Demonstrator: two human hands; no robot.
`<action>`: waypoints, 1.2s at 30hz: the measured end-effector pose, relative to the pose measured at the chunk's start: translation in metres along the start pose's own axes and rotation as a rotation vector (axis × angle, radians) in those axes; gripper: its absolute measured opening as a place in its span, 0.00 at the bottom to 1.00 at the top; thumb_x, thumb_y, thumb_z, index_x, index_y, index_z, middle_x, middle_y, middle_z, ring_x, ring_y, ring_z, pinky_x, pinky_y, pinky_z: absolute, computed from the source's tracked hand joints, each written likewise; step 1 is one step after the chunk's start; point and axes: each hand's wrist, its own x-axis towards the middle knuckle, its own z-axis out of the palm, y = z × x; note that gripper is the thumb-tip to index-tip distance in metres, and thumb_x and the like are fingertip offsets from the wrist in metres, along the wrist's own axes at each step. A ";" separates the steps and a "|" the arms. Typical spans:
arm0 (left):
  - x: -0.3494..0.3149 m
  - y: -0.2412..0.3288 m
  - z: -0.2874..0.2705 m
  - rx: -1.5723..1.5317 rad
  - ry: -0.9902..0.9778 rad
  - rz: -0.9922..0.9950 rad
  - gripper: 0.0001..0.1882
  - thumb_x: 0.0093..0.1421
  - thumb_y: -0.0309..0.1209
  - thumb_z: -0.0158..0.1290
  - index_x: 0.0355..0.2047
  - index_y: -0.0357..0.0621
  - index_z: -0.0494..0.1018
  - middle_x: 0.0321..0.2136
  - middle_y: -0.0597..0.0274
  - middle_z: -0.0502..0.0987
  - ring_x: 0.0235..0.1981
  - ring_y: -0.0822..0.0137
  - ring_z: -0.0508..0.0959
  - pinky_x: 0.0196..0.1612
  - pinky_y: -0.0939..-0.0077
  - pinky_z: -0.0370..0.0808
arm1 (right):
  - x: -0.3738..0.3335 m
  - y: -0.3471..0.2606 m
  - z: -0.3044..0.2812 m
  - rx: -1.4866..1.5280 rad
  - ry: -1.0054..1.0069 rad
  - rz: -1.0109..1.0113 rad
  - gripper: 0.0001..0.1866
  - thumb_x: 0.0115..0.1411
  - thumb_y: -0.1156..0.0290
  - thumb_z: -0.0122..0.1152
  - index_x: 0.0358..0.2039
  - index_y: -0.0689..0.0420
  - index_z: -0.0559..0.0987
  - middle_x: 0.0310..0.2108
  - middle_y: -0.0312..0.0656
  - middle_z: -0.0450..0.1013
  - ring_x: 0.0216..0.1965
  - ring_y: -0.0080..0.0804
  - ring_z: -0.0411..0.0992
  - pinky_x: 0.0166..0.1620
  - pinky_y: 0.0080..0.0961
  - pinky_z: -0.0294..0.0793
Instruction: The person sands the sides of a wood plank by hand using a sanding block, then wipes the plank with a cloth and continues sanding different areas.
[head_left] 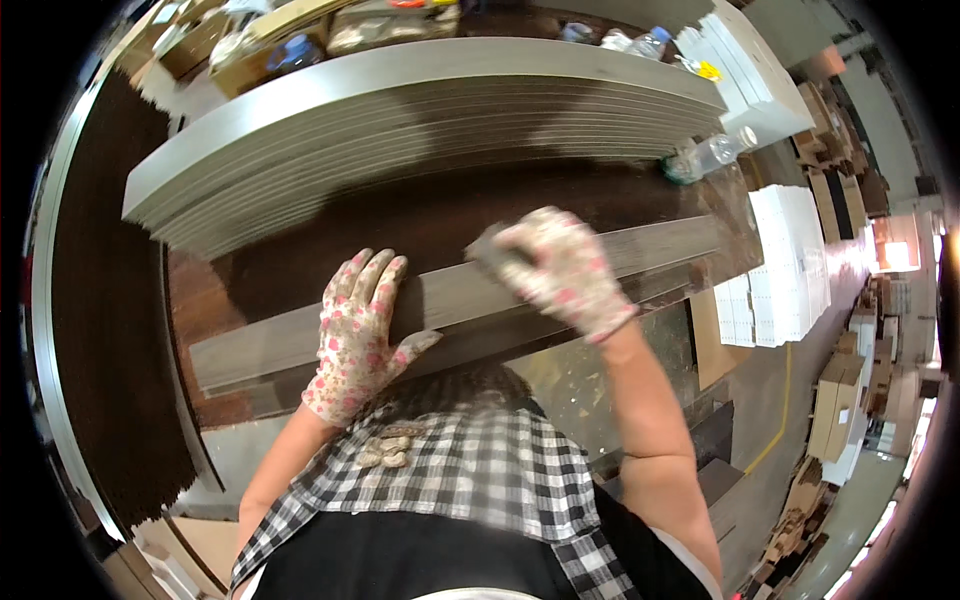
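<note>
A long, narrow grey board [660, 247] lies across the brown worktable in front of me. My left hand [350, 350], in a white floral glove with dirty fingertips, rests on its left part. Those fingers are stretched out and the thumb points right along the near edge. Farther right, my right hand [568, 268] wears a matching glove and is closed round a small grey block [487, 248], perhaps a sanding block. The block is at the board's surface, and both it and the hand are slightly blurred. The glove hides part of the block.
Behind the board stands a tall stack of grey panels [430, 110]. A plastic bottle [712, 155] lies to its right. White boxes [785, 265] stand beyond the table's right end. Dark bristly strips [105, 300] fill the left side. A checked apron [450, 460] covers my front.
</note>
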 end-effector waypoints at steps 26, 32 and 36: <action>-0.002 -0.013 0.036 0.211 -0.191 -0.073 0.48 0.49 0.54 0.64 0.66 0.45 0.65 0.53 0.48 0.74 0.54 0.45 0.72 0.59 0.52 0.66 | -0.125 0.288 -0.188 0.002 0.071 0.665 0.26 0.53 0.48 0.75 0.42 0.56 0.85 0.45 0.47 0.79 0.51 0.42 0.76 0.57 0.35 0.72; -0.004 -0.011 0.036 0.227 -0.134 -0.056 0.47 0.45 0.51 0.65 0.64 0.44 0.67 0.50 0.49 0.76 0.50 0.46 0.73 0.57 0.53 0.67 | -0.202 0.278 -0.193 0.138 0.093 0.735 0.21 0.50 0.66 0.71 0.45 0.57 0.82 0.46 0.41 0.79 0.51 0.37 0.76 0.57 0.34 0.73; -0.004 -0.014 0.038 0.204 -0.125 -0.045 0.47 0.44 0.46 0.66 0.64 0.44 0.67 0.50 0.49 0.75 0.50 0.47 0.73 0.57 0.53 0.68 | -0.243 0.268 -0.178 0.168 0.269 0.681 0.19 0.49 0.73 0.72 0.44 0.57 0.83 0.44 0.41 0.79 0.48 0.35 0.78 0.55 0.31 0.74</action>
